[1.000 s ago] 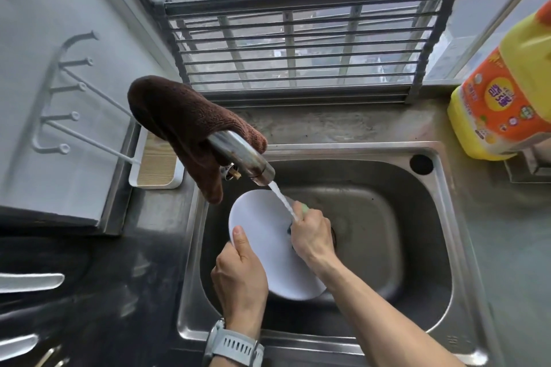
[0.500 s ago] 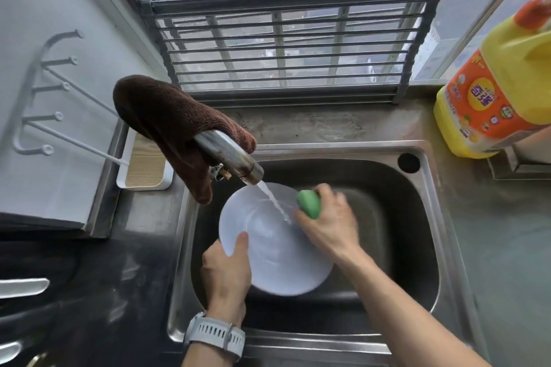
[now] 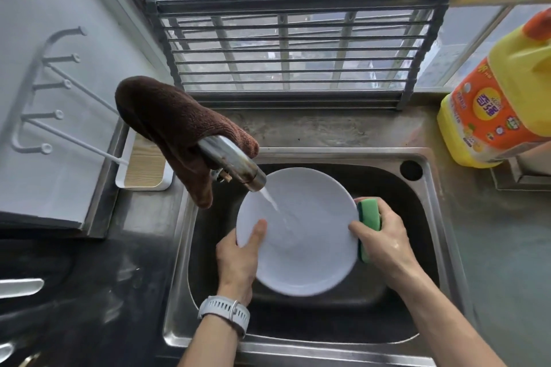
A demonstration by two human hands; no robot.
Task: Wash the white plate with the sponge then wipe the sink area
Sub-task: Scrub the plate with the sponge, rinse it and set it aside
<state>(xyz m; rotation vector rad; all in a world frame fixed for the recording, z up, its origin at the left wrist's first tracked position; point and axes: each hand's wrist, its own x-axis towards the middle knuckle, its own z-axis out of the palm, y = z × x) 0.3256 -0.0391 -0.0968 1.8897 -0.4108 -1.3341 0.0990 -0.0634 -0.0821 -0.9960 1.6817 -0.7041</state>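
Much of the scene was only partly visible. The faucet [image 3: 231,164] showed just its spout end — the rest was buried under a brown cloth [image 3: 176,128] draped over it. The yellow detergent jug [image 3: 504,104] was cut off by the right edge, its label print too small to read, and the fingers of the left hand [image 3: 238,259] were hidden behind the white plate [image 3: 301,235], so only the thumb could be seen. The drain of the sink [image 3: 429,217] lay out of sight beneath the plate.

Compared with half a second before, the plate faced the camera more squarely and sat further right in the basin, and the right hand [image 3: 384,241] had slid from the plate's upper face out to its right rim. The green sponge [image 3: 369,226] had travelled with it and now stood on edge against that rim rather than over the middle.

The left hand gripped the plate's left edge, thumb pressed flat on the front face. The right hand was clamped on the sponge, its thumb on the plate's face and its fingers curled round the sponge's outer side. Water fell from the spout onto the plate's upper centre, the plate held tilted above the basin between both hands.
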